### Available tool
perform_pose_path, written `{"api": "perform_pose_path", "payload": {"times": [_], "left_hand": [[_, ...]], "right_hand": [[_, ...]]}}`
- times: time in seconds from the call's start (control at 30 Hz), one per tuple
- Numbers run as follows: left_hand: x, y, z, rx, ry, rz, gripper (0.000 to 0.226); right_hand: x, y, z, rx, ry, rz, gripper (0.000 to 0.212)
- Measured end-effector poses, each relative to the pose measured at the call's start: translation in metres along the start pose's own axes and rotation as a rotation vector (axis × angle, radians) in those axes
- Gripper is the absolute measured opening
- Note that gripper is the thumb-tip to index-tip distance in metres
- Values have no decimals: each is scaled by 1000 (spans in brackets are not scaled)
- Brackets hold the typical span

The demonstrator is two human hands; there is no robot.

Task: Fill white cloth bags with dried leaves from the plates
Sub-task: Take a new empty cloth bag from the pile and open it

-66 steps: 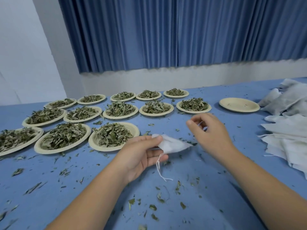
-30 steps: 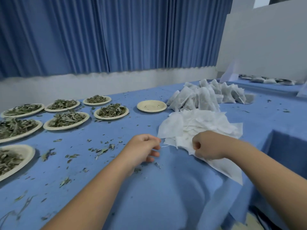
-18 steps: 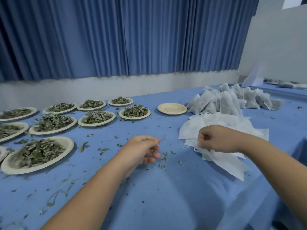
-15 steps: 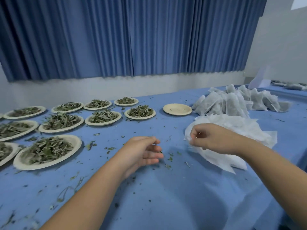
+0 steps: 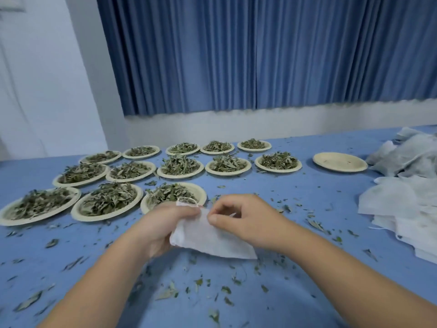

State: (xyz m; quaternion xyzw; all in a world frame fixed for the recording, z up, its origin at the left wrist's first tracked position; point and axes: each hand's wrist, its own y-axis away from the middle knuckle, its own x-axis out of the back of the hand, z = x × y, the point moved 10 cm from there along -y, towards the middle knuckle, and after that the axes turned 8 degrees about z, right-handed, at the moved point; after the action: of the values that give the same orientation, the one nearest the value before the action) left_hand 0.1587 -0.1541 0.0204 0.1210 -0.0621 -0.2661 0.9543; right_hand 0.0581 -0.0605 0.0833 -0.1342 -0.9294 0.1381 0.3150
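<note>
You've brought a flat white cloth bag (image 5: 212, 240) from the right-edge heap (image 5: 402, 209) to the tabletop's (image 5: 295, 299) near middle, left hand (image 5: 163, 229) gripping it, right hand (image 5: 238, 220) pinching its mouth (unfilled yet), ready to open.

I have only bare parts to report on my feed. The bare left hand (image 5: 163, 229) runs into a bare left forearm (image 5: 101, 287), uncovered right down to the lower edge of the picture. The bare right hand (image 5: 246, 218) and bare right forearm (image 5: 343, 273) look the same. Both forearms are smooth and slender, with narrow wrists and softly rounded knuckles. The right thumbnail (image 5: 213, 218) looks short, though it is blurred.
</note>
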Motion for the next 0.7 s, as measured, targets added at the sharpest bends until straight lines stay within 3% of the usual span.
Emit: {"api": "perform_pose_path", "payload": {"times": [0.2,0.3,0.4,0.53,0.7], "left_hand": [[60,8,-22,30,-97,130,24],[60,5,-20,-11,-164,135,16],[56,1,-14,-54,-178,84,18],[74,-1,-13,-77,-206,187,28],[83,-5,-16,-78,-239,201,22]], "right_hand": [[-9,-51,70,-518,-83,128,14],[-19,-72,95,-672,-47,150,14],[-26,-96,109,-690,57,187,22],[-35,-116,110,-655,209,199,25],[-41,-121,113,-662,193,210,24]]}}
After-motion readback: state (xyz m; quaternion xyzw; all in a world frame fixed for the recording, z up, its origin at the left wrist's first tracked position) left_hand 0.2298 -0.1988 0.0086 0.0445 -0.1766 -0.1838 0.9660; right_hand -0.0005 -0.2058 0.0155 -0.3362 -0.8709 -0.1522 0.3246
